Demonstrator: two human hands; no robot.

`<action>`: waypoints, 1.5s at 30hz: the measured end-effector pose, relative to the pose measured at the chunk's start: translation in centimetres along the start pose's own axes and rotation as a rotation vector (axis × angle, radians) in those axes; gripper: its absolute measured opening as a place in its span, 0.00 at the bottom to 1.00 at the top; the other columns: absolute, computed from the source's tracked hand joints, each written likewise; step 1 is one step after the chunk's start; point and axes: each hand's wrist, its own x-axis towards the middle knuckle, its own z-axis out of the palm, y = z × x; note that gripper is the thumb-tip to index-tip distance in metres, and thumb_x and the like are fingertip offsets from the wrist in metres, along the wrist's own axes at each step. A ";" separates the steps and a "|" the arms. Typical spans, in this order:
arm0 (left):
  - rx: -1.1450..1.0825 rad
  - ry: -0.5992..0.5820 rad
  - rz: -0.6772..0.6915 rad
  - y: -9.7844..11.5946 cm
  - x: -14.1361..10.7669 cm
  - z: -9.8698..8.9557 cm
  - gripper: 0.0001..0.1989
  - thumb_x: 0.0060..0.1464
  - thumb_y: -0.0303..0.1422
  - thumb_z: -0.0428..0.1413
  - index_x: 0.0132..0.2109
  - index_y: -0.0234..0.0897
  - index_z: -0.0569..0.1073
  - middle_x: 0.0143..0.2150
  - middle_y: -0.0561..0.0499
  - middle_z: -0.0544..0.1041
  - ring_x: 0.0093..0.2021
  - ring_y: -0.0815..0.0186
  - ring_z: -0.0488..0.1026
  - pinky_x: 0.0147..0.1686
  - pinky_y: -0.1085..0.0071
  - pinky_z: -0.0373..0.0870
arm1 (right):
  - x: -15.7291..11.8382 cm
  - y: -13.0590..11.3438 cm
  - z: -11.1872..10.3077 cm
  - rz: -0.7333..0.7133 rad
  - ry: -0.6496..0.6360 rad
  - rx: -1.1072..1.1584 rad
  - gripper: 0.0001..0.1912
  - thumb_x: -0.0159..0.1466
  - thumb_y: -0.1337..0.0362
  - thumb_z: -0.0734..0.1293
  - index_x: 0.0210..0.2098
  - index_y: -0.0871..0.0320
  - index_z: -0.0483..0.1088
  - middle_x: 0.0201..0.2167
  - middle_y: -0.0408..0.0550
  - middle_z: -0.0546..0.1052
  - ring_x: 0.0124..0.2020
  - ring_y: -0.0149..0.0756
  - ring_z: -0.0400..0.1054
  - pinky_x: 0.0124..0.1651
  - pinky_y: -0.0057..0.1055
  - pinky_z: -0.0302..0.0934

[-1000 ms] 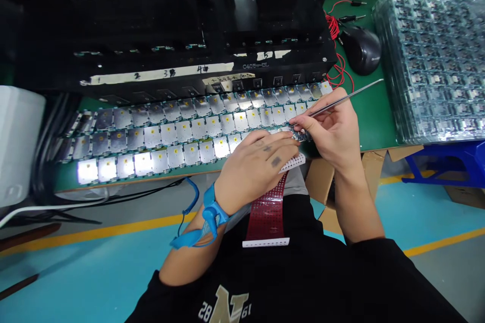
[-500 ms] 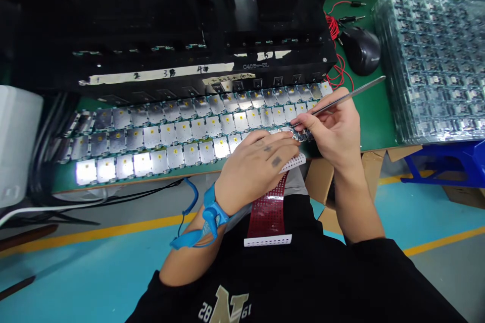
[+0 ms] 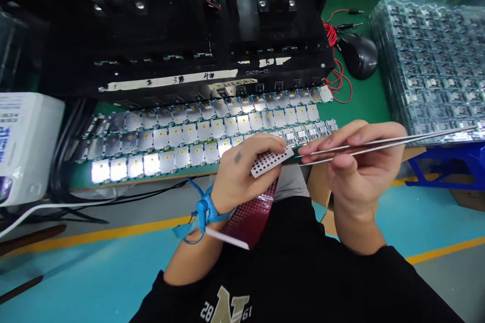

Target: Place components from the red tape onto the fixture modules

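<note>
Tweezers point(image 3: 379, 145) are clenched in the right hand point(image 3: 359, 174), and a perforated strip point(image 3: 271, 161) is pinched by the left hand point(image 3: 240, 176). Boards point(image 3: 204, 131) are lined up just beyond, trays point(image 3: 428, 60) stacked alongside.

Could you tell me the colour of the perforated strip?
The perforated strip is dark red with white ends, as the head view shows.

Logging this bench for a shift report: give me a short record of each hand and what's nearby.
left hand: holds white perforated strip trailing dark red film
left wrist: blue wrist strap
right hand: holds long steel tweezers
nearby: rows of square silver modules with yellow dots, on green bench mat; stacked clear plastic trays
</note>
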 end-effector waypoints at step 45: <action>0.202 0.054 0.065 0.7 0.2 -0.1 0.08 0.56 0.31 0.64 0.41 0.38 0.73 0.33 0.57 0.80 0.32 0.73 0.79 0.33 0.77 0.77 | -0.3 1.2 -0.6 -0.003 -0.122 0.027 0.12 0.61 0.68 0.72 0.38 0.51 0.64 0.29 0.38 0.71 0.27 0.29 0.75 0.27 0.26 0.74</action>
